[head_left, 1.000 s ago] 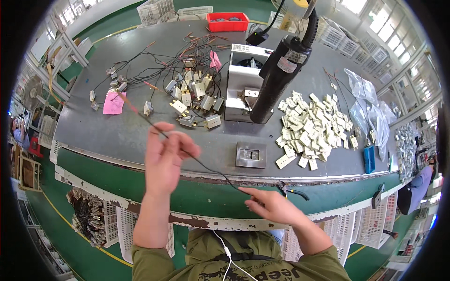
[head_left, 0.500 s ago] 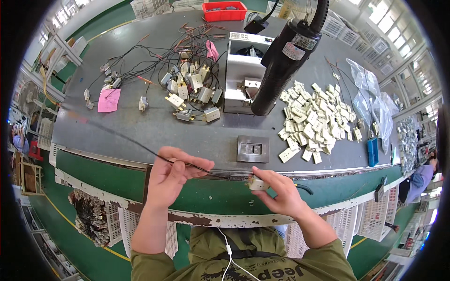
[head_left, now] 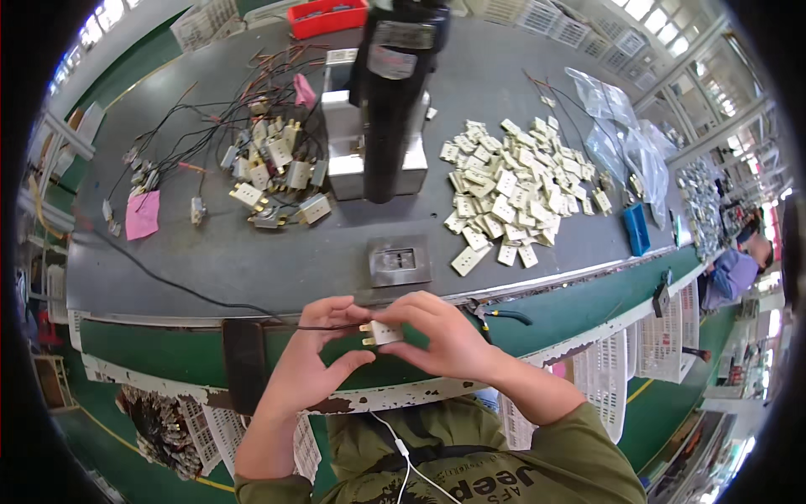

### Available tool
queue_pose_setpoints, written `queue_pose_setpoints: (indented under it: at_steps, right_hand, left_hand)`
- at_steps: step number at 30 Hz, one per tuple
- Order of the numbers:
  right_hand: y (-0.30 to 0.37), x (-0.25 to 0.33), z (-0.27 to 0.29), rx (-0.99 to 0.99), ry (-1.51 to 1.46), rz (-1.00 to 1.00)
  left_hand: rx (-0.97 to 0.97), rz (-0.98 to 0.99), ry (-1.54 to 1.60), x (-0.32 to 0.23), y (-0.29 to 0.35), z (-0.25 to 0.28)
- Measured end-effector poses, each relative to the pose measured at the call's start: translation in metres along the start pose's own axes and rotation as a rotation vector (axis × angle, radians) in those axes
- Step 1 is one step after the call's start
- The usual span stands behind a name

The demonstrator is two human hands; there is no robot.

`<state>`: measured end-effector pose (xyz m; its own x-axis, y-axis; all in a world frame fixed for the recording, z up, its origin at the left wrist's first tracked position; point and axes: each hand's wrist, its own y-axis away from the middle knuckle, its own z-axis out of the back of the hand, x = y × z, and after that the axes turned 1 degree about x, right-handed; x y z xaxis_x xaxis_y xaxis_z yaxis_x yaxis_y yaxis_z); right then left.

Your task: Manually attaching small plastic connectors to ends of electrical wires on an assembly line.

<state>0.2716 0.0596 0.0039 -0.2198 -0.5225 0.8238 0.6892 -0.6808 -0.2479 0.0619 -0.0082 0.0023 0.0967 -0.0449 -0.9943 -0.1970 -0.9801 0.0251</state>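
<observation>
Over the front edge of the table, my right hand (head_left: 441, 338) grips a small white plug (head_left: 388, 333) between thumb and fingers. Two brass prongs point left from it. My left hand (head_left: 315, 361) is close beside the prongs, fingers curved and thumb apart from them. A thin black cable (head_left: 201, 296) runs in from the left and crosses the left fingers toward the plug; where it ends is hard to make out. Beyond the hands lies a square metal block (head_left: 399, 262) with a slot in its middle.
A machine (head_left: 411, 172) with a thick black column (head_left: 388, 126) stands mid-table. Left of it are cabled plugs (head_left: 277, 151) and a pink slip (head_left: 143, 215); right of it, a heap of white housings (head_left: 508, 197), and a blue tray (head_left: 635, 229). Pliers (head_left: 508, 316) lie near the front edge.
My hands have come together, with the left hand now beside the prongs. The plug has moved left and is turned with its prongs showing. The whole view has shifted to the right.
</observation>
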Motion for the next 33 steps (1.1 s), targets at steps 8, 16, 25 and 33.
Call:
queue_pose_setpoints:
  at_steps: [8, 16, 25, 33]
  right_hand:
    - [-0.006, 0.004, 0.002, 0.075, 0.012, -0.039]
    - [-0.015, 0.007, 0.004, 0.059, 0.014, -0.044]
    - [-0.007, 0.008, -0.006, -0.117, 0.07, 0.017]
    - [-0.01, 0.012, 0.008, -0.019, -0.045, -0.076]
  left_hand:
    - [-0.046, 0.106, -0.352, -0.011, -0.004, -0.009]
    - [-0.159, 0.031, -0.403, -0.006, -0.005, -0.007]
    - [-0.117, -0.119, -0.438, -0.004, -0.008, -0.008]
    - [-0.104, -0.051, -0.432, -0.008, -0.006, -0.009]
